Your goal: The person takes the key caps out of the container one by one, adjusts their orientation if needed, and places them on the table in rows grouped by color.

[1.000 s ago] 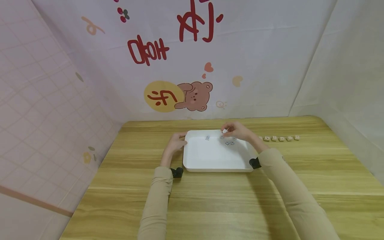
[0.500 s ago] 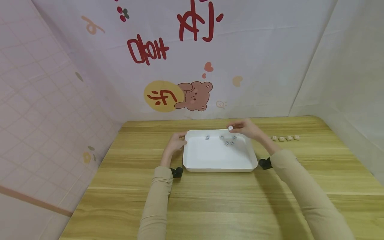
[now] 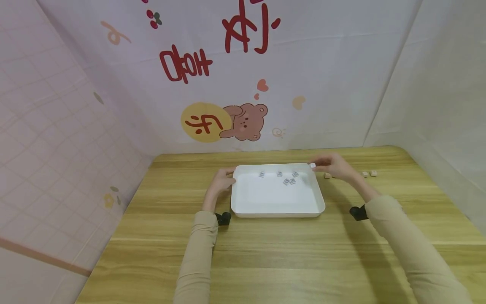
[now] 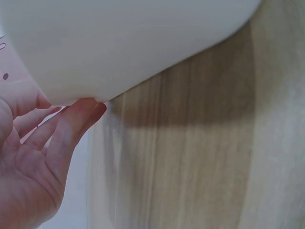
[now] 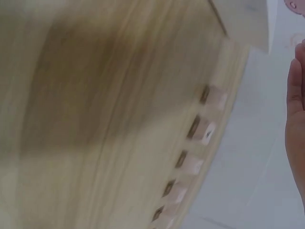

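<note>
My left hand (image 3: 221,182) holds the left wall of a shallow white tray (image 3: 277,215) near its far corner. In the left wrist view the thumb and fingers meet the tray's edge. Just above the tray's far right corner, my right hand (image 3: 336,166) pinches a small white block (image 3: 313,166) between thumb and fingertips; in the right wrist view only part of that hand shows. Several like blocks (image 3: 286,181), with grey marks, lie spread in the far half of the tray. A row of other small blocks (image 5: 204,131) stands on the table, partly hidden behind the right hand in the head view.
The wooden table (image 3: 250,257) reaches back to a printed wall cloth (image 3: 322,76) with a bear and red characters. Light cloths also hang at the left and right sides. The block row (image 3: 373,173) runs right from the tray along the table's far part.
My right hand has lifted the small block from inside the tray and carried it right, up to the tray's far right corner. The left hand and the tray have stayed in place.
</note>
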`<action>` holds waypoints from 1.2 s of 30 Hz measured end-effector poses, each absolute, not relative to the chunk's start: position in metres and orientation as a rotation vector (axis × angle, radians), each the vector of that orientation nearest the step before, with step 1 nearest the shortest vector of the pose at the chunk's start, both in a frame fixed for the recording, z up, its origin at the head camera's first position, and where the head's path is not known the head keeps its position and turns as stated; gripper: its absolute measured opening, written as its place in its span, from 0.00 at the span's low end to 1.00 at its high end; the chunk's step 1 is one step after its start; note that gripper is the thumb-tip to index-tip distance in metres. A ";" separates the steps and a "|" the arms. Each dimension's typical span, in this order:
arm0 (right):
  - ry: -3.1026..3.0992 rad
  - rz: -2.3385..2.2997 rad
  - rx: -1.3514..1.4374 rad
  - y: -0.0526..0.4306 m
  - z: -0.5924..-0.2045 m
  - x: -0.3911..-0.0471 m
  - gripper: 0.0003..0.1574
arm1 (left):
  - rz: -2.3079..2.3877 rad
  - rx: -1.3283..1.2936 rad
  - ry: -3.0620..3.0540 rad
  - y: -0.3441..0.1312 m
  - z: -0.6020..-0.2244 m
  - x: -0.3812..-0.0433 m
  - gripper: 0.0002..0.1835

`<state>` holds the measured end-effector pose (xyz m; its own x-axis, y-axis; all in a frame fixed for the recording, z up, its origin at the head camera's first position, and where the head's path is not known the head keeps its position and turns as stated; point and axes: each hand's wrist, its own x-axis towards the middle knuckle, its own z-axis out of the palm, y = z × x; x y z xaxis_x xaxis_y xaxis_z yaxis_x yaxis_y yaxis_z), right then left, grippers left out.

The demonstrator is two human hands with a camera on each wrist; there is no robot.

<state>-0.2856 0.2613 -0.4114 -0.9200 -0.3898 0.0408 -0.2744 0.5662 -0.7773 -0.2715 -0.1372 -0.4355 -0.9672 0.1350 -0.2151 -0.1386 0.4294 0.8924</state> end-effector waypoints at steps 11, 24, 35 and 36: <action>2.778 -1.026 -0.552 0.303 -0.431 -0.273 0.18 | 1.575 0.009 2.410 -0.137 -0.435 -0.270 0.31; 2.884 -0.718 -0.627 0.309 -0.442 -0.275 0.07 | 1.568 -0.012 2.418 -0.136 -0.434 -0.271 0.31; 2.871 -0.750 -0.647 0.309 -0.436 -0.275 0.13 | 1.537 -0.013 2.441 -0.137 -0.435 -0.271 0.30; 2.866 -0.759 -0.654 0.308 -0.434 -0.276 0.14 | 1.538 -0.012 2.442 -0.137 -0.435 -0.271 0.30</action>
<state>-0.2757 0.3079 -0.4337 -0.9019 -0.4318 0.0085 -0.3794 0.7827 -0.4934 -0.2710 -0.1368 -0.4346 -0.9674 0.1281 -0.2186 -0.1418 0.4410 0.8862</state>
